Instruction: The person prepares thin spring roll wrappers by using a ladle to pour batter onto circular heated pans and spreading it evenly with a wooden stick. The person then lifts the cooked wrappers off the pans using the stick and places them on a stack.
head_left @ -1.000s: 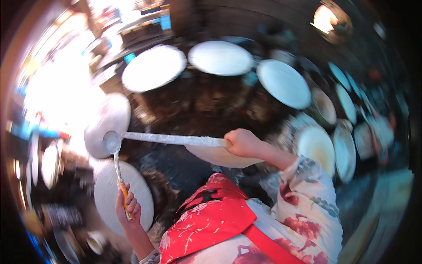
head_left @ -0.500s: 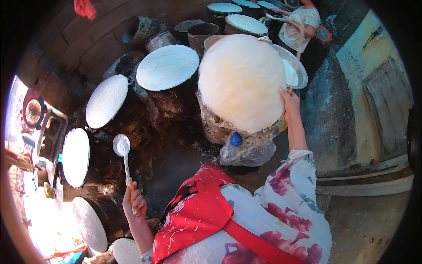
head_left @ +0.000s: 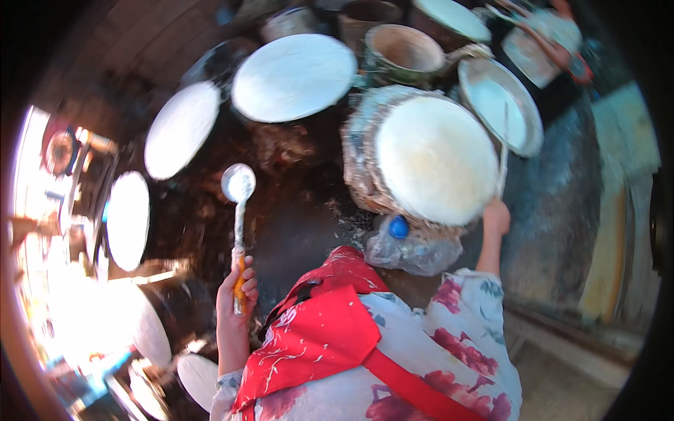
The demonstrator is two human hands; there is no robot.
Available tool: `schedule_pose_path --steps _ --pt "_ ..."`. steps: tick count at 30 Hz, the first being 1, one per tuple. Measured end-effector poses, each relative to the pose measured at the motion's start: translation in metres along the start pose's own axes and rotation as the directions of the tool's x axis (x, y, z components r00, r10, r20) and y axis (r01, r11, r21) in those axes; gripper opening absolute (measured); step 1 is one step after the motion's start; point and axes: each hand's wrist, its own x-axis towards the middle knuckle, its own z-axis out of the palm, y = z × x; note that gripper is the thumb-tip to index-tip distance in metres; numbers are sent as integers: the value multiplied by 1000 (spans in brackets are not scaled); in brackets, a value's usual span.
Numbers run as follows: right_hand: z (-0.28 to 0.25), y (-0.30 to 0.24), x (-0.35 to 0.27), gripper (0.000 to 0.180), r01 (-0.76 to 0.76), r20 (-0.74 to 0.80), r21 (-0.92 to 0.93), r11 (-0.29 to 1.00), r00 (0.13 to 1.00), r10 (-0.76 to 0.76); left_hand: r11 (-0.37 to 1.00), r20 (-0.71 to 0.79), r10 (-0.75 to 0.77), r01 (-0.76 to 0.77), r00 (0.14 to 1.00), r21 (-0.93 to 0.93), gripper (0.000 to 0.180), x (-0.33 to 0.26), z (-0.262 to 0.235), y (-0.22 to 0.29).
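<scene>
My left hand (head_left: 236,289) is wrapped round the orange handle of a ladle (head_left: 240,223), whose round metal bowl points up and away. A pale, round, cushion-like disc (head_left: 437,160) rests on top of a stout round stand (head_left: 361,144) wrapped in crusted plastic. Beside the disc's near right edge, my right hand (head_left: 496,217) is closed on a thin stick (head_left: 503,158). The stick's far end reaches over a wide basin (head_left: 529,105) of white liquid. Motion blur hides the fingers' detail.
Several white round discs curve around the left, including one at the back (head_left: 293,77). A brown pot (head_left: 405,50) stands behind the stand. A plastic bag (head_left: 414,249) with a blue knob hangs in front. Another person (head_left: 544,45) works at the far right.
The pale disc has gone down and away from me onto the stand. My right hand has left its edge and stays closed on the stick. The view has shifted; the ladle remains held up.
</scene>
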Motion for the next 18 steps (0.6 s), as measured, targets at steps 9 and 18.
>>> schedule_pose_path --steps 9,18 --pt "15 -302 -216 41 719 420 581 381 136 -897 887 -53 382 -382 923 -259 30 -96 -59 -42" --pt "68 -332 -394 48 581 697 347 -736 -685 -213 507 -811 547 -853 210 121 26 -220 -57 -224"
